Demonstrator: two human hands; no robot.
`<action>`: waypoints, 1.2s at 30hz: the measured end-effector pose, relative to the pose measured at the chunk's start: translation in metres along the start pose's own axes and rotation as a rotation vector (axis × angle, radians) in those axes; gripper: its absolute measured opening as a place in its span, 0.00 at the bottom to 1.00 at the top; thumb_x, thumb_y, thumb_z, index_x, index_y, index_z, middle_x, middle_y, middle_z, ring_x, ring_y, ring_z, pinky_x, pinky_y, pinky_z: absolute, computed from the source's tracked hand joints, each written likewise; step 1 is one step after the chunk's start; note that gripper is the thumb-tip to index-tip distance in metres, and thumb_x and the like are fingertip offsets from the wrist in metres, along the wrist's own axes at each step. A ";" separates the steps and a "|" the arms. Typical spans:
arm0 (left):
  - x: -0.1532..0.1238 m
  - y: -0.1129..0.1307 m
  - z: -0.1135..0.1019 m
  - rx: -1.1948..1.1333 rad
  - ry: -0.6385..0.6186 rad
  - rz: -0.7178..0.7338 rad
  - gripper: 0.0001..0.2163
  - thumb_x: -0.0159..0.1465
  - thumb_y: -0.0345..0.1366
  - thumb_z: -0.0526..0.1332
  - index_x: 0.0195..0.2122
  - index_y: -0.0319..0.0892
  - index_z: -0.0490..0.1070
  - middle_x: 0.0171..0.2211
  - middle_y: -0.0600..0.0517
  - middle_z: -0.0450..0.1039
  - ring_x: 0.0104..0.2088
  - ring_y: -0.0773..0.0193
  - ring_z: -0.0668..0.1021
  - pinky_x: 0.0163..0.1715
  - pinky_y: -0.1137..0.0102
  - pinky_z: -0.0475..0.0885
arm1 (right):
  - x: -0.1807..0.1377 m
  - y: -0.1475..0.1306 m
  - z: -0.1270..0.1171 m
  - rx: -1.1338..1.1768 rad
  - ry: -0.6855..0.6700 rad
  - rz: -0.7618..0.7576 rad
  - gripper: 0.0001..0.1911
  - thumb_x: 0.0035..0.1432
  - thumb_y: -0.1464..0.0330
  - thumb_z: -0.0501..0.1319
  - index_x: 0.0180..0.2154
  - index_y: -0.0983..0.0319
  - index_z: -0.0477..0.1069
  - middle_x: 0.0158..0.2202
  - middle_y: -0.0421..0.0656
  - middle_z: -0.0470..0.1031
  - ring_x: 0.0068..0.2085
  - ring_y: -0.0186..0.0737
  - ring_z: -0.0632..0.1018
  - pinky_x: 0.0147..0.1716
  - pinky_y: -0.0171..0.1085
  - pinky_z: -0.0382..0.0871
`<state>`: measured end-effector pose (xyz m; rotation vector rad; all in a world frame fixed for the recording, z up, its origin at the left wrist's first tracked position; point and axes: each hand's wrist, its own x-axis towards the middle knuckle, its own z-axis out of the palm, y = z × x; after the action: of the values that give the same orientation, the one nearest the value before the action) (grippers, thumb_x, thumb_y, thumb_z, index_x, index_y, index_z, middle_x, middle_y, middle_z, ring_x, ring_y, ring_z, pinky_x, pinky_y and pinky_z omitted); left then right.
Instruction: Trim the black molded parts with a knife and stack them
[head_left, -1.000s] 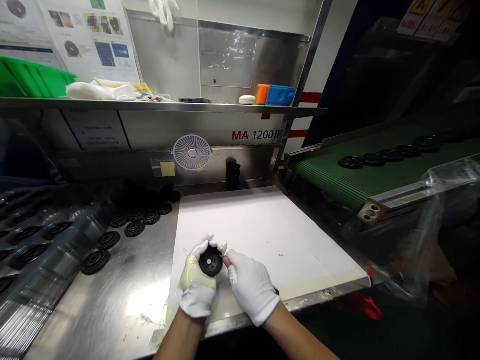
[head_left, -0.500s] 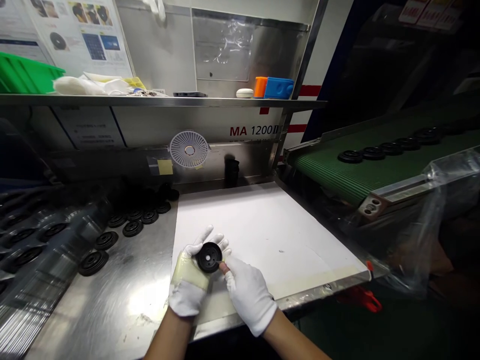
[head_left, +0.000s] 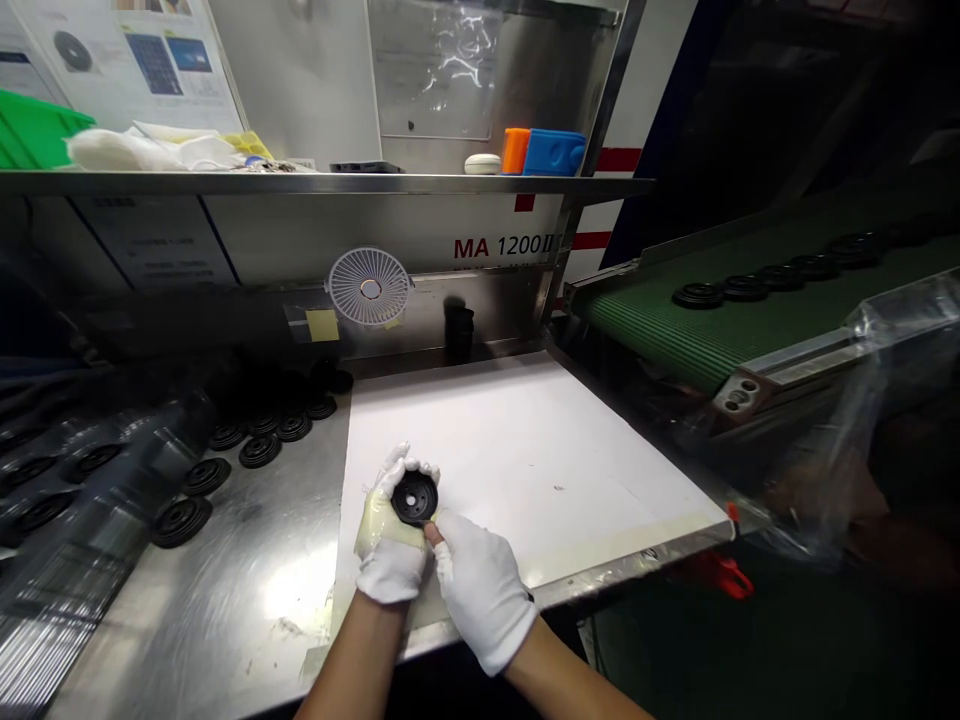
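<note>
A small black round part (head_left: 415, 497) with a centre hole sits in my left hand (head_left: 391, 540), whose white-gloved fingers curl round its rim above the white board (head_left: 540, 450). My right hand (head_left: 476, 585), also in a white glove, is closed in a pinch with its fingertips against the part's lower edge. What the pinch holds is too small to see.
Several black round parts (head_left: 259, 450) lie on the steel bench at the left. More ride on the green conveyor belt (head_left: 675, 345) at the right. A small white fan (head_left: 369, 286) stands at the back wall. A shelf (head_left: 322, 184) above carries a green bin, cloths and blue and orange boxes.
The part has been turned in my left hand, and my right fingertips moved from its right side to its lower edge. Both hands shifted slightly left and farther onto the board.
</note>
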<state>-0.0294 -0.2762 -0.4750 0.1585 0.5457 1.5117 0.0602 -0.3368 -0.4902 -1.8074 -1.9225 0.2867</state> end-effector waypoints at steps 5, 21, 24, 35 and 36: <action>-0.004 0.008 -0.003 0.119 -0.080 -0.267 0.16 0.55 0.28 0.56 0.46 0.37 0.70 0.33 0.44 0.73 0.35 0.56 0.77 0.35 0.60 0.74 | 0.007 0.013 -0.003 0.028 0.023 0.015 0.11 0.63 0.65 0.48 0.35 0.57 0.68 0.31 0.39 0.77 0.30 0.37 0.75 0.28 0.37 0.52; -0.006 0.008 -0.004 0.163 -0.102 -0.272 0.17 0.55 0.29 0.57 0.46 0.39 0.71 0.35 0.44 0.74 0.37 0.56 0.77 0.38 0.59 0.74 | 0.005 0.012 -0.006 0.040 0.013 0.036 0.11 0.63 0.66 0.48 0.36 0.57 0.68 0.31 0.39 0.77 0.31 0.38 0.75 0.28 0.37 0.52; 0.000 0.001 -0.003 0.068 -0.050 -0.246 0.09 0.55 0.28 0.59 0.37 0.39 0.73 0.25 0.51 0.71 0.29 0.64 0.75 0.34 0.65 0.74 | 0.003 0.015 -0.004 0.025 0.013 0.065 0.13 0.64 0.65 0.47 0.34 0.57 0.68 0.30 0.39 0.76 0.30 0.37 0.74 0.28 0.37 0.52; -0.007 0.008 -0.004 0.188 -0.120 -0.326 0.16 0.55 0.29 0.58 0.45 0.39 0.71 0.36 0.45 0.74 0.37 0.55 0.77 0.38 0.57 0.74 | -0.004 0.012 -0.001 -0.005 0.021 0.018 0.13 0.64 0.64 0.47 0.33 0.57 0.68 0.29 0.38 0.75 0.28 0.36 0.74 0.27 0.37 0.50; -0.006 0.007 -0.005 0.165 -0.110 -0.340 0.13 0.55 0.30 0.58 0.42 0.39 0.72 0.33 0.46 0.74 0.35 0.57 0.77 0.37 0.59 0.74 | -0.003 0.015 -0.002 -0.001 0.025 0.026 0.13 0.64 0.64 0.47 0.34 0.57 0.68 0.29 0.38 0.76 0.28 0.35 0.74 0.27 0.37 0.51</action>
<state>-0.0373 -0.2829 -0.4745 0.2617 0.5770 1.1212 0.0745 -0.3383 -0.4962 -1.8287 -1.8837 0.2705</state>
